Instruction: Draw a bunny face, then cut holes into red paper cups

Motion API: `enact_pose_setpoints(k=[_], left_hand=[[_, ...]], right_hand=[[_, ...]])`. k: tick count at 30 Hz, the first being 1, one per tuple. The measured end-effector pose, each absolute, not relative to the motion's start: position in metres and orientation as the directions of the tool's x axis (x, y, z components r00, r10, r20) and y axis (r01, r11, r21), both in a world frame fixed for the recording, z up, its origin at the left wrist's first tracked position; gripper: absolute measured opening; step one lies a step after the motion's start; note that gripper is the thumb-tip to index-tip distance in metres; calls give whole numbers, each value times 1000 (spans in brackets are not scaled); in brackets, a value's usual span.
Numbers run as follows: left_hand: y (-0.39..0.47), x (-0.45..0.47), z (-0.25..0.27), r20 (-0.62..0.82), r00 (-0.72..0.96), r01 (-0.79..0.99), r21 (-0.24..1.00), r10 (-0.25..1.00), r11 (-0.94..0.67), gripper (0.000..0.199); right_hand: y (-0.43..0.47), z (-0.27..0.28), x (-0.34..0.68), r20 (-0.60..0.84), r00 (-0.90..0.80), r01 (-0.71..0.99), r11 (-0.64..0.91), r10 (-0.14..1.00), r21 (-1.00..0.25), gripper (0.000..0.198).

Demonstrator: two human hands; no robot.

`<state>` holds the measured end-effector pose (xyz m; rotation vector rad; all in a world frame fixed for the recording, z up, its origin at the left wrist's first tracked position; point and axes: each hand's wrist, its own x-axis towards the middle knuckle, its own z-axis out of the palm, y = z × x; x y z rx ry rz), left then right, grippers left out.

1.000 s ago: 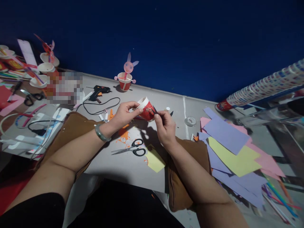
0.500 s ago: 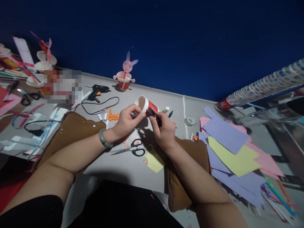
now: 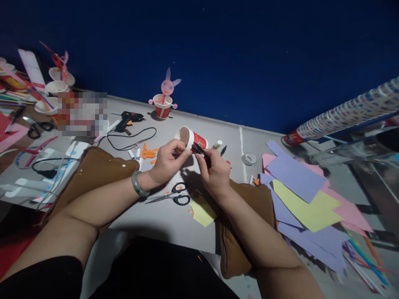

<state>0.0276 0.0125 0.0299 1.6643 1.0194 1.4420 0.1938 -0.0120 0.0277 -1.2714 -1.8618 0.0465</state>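
A red-and-white paper cup (image 3: 199, 140) lies tilted on its side in the air above the table, its open mouth turned to the left. My left hand (image 3: 170, 161) is closed on the cup's rim, thumb outside. In my right hand (image 3: 215, 170) is a slim black tool (image 3: 199, 150), pinched between thumb and fingers; its tip touches or nearly touches the cup's side near the rim. Its exact kind is unclear. Below the hands lie black-handled scissors (image 3: 174, 195) with blades spread, beside a cut piece of yellow paper (image 3: 203, 211).
Behind stand a cup with a pink rabbit figure (image 3: 167, 88) and a black glue gun (image 3: 128, 120) with its cable. Orange paper cutouts (image 3: 149, 152) lie left, a tape roll (image 3: 249, 158) right. Coloured paper sheets (image 3: 296, 176) and a long cup stack (image 3: 343, 114) fill the right side.
The cup has shifted and turned slightly in my left hand. The black tool in my right hand has changed angle a little against the cup's side.
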Motion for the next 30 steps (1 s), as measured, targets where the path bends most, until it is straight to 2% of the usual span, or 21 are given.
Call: enact_pose_setpoints(k=[6, 11, 22, 30], left_hand=[[11, 28, 33, 426, 71, 106, 896, 902, -431, 27], [10, 28, 33, 403, 65, 85, 909, 913, -407, 29], [10, 27, 33, 379, 70, 60, 922, 923, -383, 27], [11, 26, 34, 336, 75, 17, 941, 939, -338, 26]], right_hand=[[-11, 27, 195, 677, -145, 756, 522, 722, -395, 15], [-11, 27, 197, 646, -147, 757, 505, 749, -414, 17], [-11, 28, 199, 660, -159, 784, 500, 735, -368, 17], [-12, 30, 201, 677, -196, 814, 502, 709, -290, 18]])
